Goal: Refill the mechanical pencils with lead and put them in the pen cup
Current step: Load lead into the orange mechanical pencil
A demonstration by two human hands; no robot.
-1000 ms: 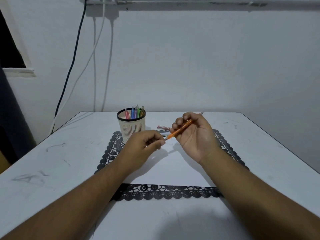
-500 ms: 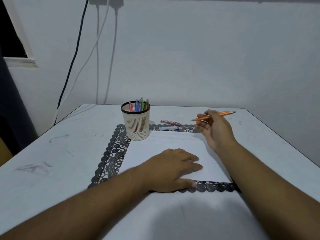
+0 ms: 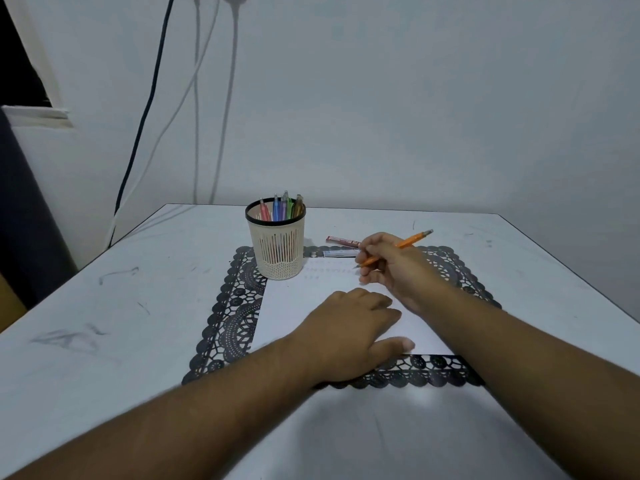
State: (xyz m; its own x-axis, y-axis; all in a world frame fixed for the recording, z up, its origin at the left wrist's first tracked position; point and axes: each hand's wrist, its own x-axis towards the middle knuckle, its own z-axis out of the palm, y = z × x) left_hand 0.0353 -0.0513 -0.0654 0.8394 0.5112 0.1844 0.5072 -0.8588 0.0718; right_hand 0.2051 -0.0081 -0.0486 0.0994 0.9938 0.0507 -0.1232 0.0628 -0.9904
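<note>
Two hands in the shot, both mine. Right hand [image 3: 398, 271] has its fingers [image 3: 367, 255] clamped round the orange mechanical pencil [image 3: 394, 248], writing-style grip, tip angled down at the white paper [image 3: 304, 303] just right of the pen cup [image 3: 277, 252], cap end sticking up and away to the right. Can't really tell if the tip is actually touching the sheet. Left hand [image 3: 349, 336] lies flat, palm down, on the near part of the paper, fingers relaxed and a bit spread, holding nothing, thumb near the sheet's front edge.

Pen cup is the cream slotted one with a black rim, standing upright on the far left corner of the black lace mat [image 3: 232, 320], with several coloured pencils [image 3: 280, 209] already poking out of it. To the right of the cup, behind my right hand, lie a red lead tube [image 3: 341, 241] and a pale case [image 3: 337, 253] just in front of it. Everything sits on a scuffed white surface [image 3: 104, 306].
</note>
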